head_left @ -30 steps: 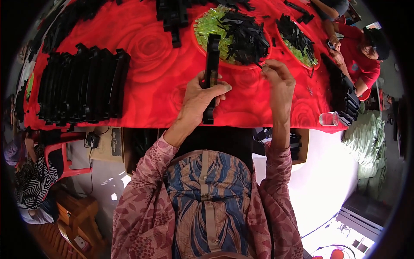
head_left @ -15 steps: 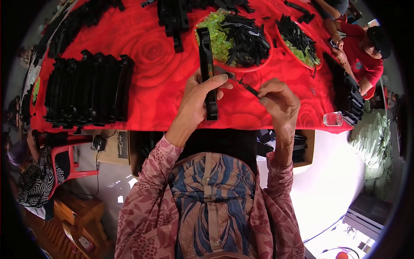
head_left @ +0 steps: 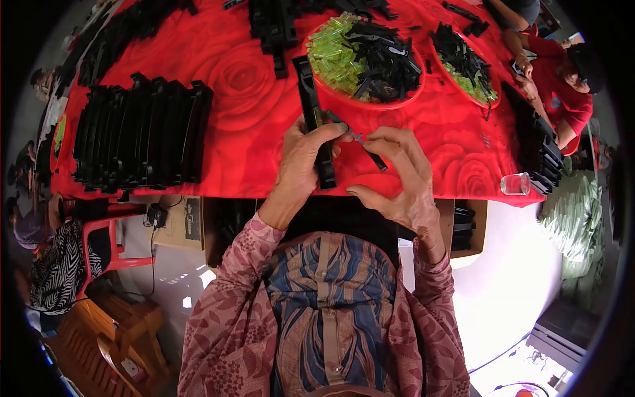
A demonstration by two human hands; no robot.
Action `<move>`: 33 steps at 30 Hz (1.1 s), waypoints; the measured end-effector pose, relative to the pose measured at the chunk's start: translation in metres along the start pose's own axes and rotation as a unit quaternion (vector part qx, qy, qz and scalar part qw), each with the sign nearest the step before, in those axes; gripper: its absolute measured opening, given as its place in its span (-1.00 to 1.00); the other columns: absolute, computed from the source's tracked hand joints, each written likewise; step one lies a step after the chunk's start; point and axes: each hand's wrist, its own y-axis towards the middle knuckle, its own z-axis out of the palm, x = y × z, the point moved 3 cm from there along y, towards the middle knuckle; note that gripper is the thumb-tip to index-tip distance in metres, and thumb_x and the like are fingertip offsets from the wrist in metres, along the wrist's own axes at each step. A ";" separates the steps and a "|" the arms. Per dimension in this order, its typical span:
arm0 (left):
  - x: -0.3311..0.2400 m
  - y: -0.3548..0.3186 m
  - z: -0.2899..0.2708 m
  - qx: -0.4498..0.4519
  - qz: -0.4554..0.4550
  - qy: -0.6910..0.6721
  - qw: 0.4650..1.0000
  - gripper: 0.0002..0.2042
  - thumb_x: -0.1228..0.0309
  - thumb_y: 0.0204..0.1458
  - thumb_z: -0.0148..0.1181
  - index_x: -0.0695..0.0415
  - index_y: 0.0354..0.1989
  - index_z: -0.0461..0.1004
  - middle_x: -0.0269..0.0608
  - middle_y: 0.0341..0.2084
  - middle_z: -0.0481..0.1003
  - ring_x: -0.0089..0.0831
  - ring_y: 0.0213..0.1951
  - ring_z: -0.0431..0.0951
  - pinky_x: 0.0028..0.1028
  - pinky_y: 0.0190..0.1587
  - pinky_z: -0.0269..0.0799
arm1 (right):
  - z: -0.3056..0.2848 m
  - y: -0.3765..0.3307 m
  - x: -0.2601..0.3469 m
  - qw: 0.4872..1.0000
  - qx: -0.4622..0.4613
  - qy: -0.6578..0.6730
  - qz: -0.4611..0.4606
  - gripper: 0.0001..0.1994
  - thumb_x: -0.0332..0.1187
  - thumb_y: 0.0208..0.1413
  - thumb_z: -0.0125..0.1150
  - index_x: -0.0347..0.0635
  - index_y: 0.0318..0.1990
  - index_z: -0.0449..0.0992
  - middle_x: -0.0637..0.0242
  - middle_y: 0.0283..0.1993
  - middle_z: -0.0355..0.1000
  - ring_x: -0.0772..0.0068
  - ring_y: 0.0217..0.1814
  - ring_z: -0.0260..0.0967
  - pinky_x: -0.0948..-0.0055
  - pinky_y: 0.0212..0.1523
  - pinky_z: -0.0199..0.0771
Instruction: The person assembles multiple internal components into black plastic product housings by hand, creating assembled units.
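Gripping a long black plastic bar (head_left: 316, 126) upright over the near table edge, the left hand (head_left: 305, 159) is clenching around its middle. The right hand (head_left: 397, 175) is pinching a thin black strip (head_left: 370, 153) against the bar. A red bowl (head_left: 370, 102) of green and black pieces is sitting just beyond; a clear cup (head_left: 514, 183) is standing far right on the red rose-patterned tablecloth (head_left: 245, 126).

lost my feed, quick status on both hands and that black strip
Left hand grips long black strip. Right hand pinches small black pin at it. Red bowl of parts just beyond, nothing blocking.
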 end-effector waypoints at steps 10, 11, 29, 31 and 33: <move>0.005 0.000 -0.003 -0.003 -0.025 -0.005 1.000 -0.75 0.59 -0.10 0.31 0.25 -0.26 0.38 -0.15 -0.46 0.55 -0.39 -0.43 0.63 -0.54 -0.54 0.42 | 0.022 -0.013 -0.014 0.975 -0.007 -0.187 -0.120 -0.68 -0.55 -0.19 0.29 -0.36 -0.19 0.48 0.11 -0.11 0.39 0.13 -0.16 0.43 0.29 -0.27 0.50; 0.006 0.000 -0.003 -0.003 -0.025 -0.005 1.000 -0.75 0.59 -0.10 0.31 0.25 -0.26 0.38 -0.15 -0.46 0.55 -0.39 -0.43 0.63 -0.54 -0.54 0.42 | 0.023 -0.013 -0.013 0.965 0.005 -0.218 -0.148 -0.68 -0.52 -0.21 0.25 -0.38 -0.20 0.47 0.09 -0.13 0.39 0.14 -0.16 0.43 0.30 -0.27 0.51; -0.002 -0.021 0.011 -0.010 0.031 0.035 0.999 -0.68 0.60 -0.17 0.36 0.22 -0.23 0.38 -0.25 -0.55 0.50 -0.53 -0.62 0.44 -0.53 -0.55 0.34 | 0.032 -0.016 -0.007 0.957 -0.115 -0.207 -0.170 -0.74 -0.68 -0.21 0.26 -0.39 -0.27 0.44 0.12 -0.28 0.40 0.18 -0.38 0.44 0.38 -0.45 0.50; -0.003 -0.022 0.011 -0.022 0.059 0.031 0.997 -0.68 0.61 -0.17 0.35 0.22 -0.22 0.38 -0.25 -0.54 0.49 -0.54 -0.62 0.43 -0.53 -0.53 0.34 | 0.035 -0.016 -0.004 0.964 -0.129 -0.184 -0.143 -0.75 -0.69 -0.21 0.27 -0.37 -0.29 0.44 0.13 -0.28 0.41 0.20 -0.38 0.44 0.40 -0.46 0.50; -0.001 -0.021 0.009 -0.025 0.074 0.038 0.996 -0.67 0.62 -0.16 0.35 0.22 -0.21 0.38 -0.25 -0.54 0.49 -0.54 -0.61 0.44 -0.53 -0.53 0.35 | 0.038 -0.015 -0.006 0.981 -0.142 -0.125 -0.044 -0.78 -0.70 -0.19 0.27 -0.33 -0.33 0.45 0.11 -0.32 0.42 0.21 -0.40 0.46 0.43 -0.46 0.48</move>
